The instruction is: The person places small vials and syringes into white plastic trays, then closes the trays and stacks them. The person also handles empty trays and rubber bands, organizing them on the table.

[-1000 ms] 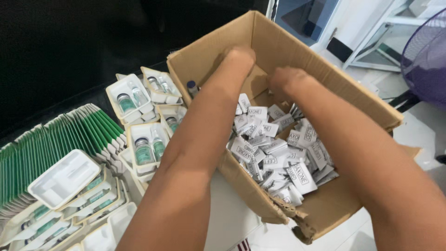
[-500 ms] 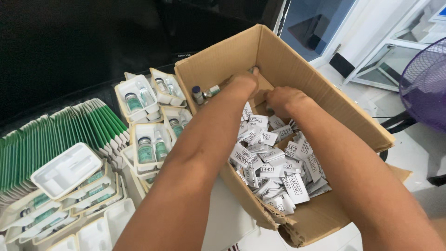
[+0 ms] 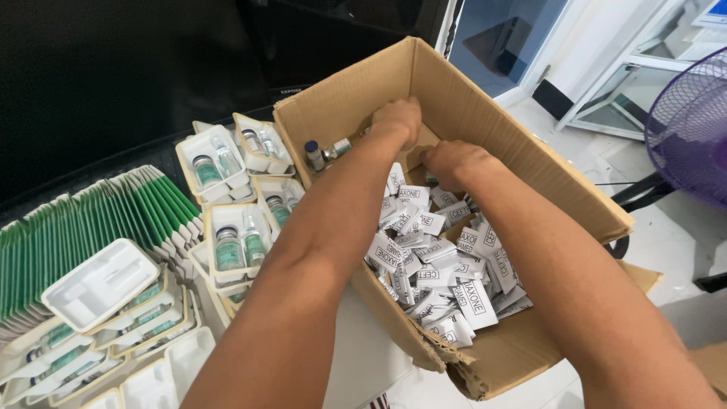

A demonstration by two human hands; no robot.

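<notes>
An open cardboard box [image 3: 485, 113] stands tilted in front of me, filled with several small folded white paper leaflets [image 3: 447, 265] printed in black. Both my forearms reach into it. My left hand [image 3: 397, 121] is at the box's far inner corner, fingers curled downward behind the wall. My right hand [image 3: 450, 163] lies just beside it, knuckles up and fingers bent into the leaflets. The fingertips of both hands are hidden, so I cannot see what they hold.
Left of the box lie white plastic trays [image 3: 231, 246] holding green-labelled glass vials, an empty white tray [image 3: 98, 284], and a row of flat green-edged cartons [image 3: 98, 220]. Two loose vials [image 3: 326, 151] rest by the box's left wall. A purple fan [image 3: 693, 125] stands right.
Both hands have pushed deeper toward the far corner of the box, and the left hand now sits against the back wall. The leaflets have shifted slightly.
</notes>
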